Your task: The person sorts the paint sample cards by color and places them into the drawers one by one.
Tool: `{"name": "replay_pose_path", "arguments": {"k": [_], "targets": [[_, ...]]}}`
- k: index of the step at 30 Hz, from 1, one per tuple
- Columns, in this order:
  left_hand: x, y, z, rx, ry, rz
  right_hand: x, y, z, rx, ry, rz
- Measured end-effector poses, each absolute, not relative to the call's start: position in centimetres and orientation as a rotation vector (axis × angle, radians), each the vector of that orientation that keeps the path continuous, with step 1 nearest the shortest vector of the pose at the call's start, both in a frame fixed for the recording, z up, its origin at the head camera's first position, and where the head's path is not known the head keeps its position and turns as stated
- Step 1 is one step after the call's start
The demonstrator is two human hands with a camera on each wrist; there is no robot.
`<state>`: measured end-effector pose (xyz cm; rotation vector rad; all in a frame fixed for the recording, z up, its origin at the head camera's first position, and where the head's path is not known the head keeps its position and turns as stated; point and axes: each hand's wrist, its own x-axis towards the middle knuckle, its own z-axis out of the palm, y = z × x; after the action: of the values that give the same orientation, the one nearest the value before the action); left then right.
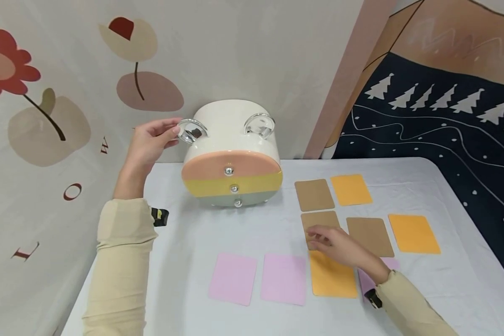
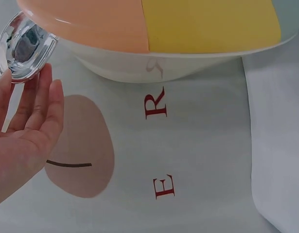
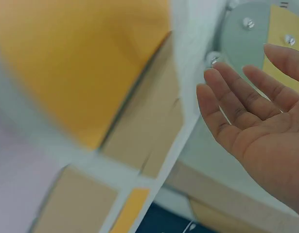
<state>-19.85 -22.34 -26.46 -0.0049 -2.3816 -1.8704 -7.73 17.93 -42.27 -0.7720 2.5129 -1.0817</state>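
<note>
A small white drawer cabinet (image 1: pixel 236 123) stands at the back of the table, with orange, yellow and green drawer fronts and a round silver knob on each. Two shiny silver ears rise from its top. My left hand (image 1: pixel 148 142) pinches the rim of the left silver ear (image 1: pixel 193 129) between thumb and fingers; the left wrist view shows the same ear (image 2: pixel 27 46) at the fingertips. Over a brown card (image 1: pixel 319 219) and an orange card (image 1: pixel 332 277) hovers my right hand (image 1: pixel 338 245), its fingers loosely bent and holding nothing. In the right wrist view, its palm (image 3: pixel 266 121) is bare.
Two pink cards (image 1: pixel 283 280) lie at the front middle of the white-covered table (image 1: pixel 185 280). More brown cards (image 1: pixel 369 237) and orange cards (image 1: pixel 414 233) are spread to the right. A third pink card (image 1: pixel 389 264) is partly under my right forearm. Behind hangs a printed cloth (image 1: pixel 235 51).
</note>
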Motion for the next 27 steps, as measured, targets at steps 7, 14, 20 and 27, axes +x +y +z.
{"name": "replay_pose_path", "arguments": {"k": [7, 14, 20, 27], "targets": [[-20.1, -22.4, -26.5, -0.021, -2.402, -1.852, -10.0, 14.3, -39.8, -0.873, 2.453, -1.073], [-20.2, -22.5, -26.6, -0.001, -2.475, -1.752, -12.2, 11.5, -37.0, -0.943, 2.345, -1.148], [-20.1, -22.5, -26.6, 0.0, -2.482, -1.74, -14.1, 9.5, -35.0, -1.026, 2.249, -1.266], [-20.0, -22.7, -26.6, -0.045, -2.465, -1.757, -16.0, 6.6, -32.9, -1.015, 2.114, -1.414]]}}
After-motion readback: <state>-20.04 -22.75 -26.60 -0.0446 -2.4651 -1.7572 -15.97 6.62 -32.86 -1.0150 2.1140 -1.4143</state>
